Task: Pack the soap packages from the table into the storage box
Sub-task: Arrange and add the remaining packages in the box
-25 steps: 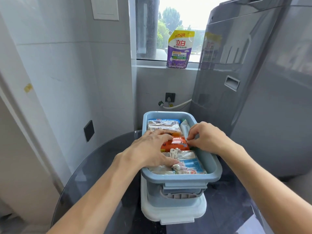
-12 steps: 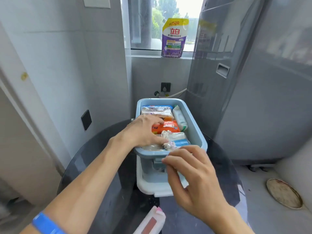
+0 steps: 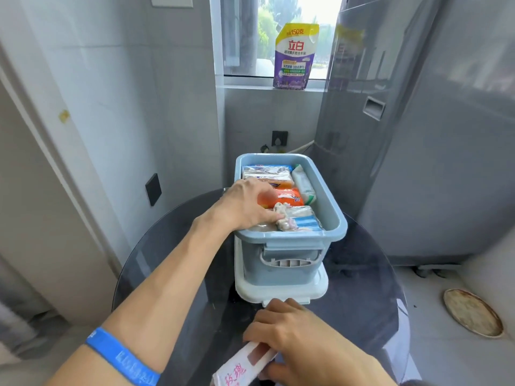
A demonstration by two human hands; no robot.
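Head view, looking down over a round dark glass table (image 3: pixel 172 263) in a narrow grey-tiled corner. At the centre, a rectangular light-blue plastic storage box (image 3: pixel 331 218), standing on its own pale blue-white lid (image 3: pixel 281 292), which lies flat on the glass. Packed inside the box, wrapped soap packages: a blue and white clear-wrapped package (image 3: pixel 267 174) at the far end, an orange package (image 3: pixel 288 197) in the middle, a clear-wrapped package with a blue stripe (image 3: pixel 302 221) at the near end, and a slim white and green package (image 3: pixel 305 185) standing on edge along the right wall.

Left hand (image 3: pixel 245 204) reaching into the box from the left, palm down, fingers bent over the orange package and thumb resting at the edge of the near package; a blue rubber wristband (image 3: pixel 119 358) further down that forearm.

Right hand (image 3: pixel 295 338) low at the near edge of the table, in front of the lid, fingers curled over a white and pink soap box with pink handwriting (image 3: pixel 239 370), thumb under it, gripping one end.

Beyond the box, on the window sill, an upright purple and yellow detergent pouch (image 3: pixel 295 55). To the right, a tall grey washing machine (image 3: pixel 446 162). On the floor at far right, a round rusty drain cover (image 3: pixel 472 316). On the left wall, a black socket plate (image 3: pixel 153 189).
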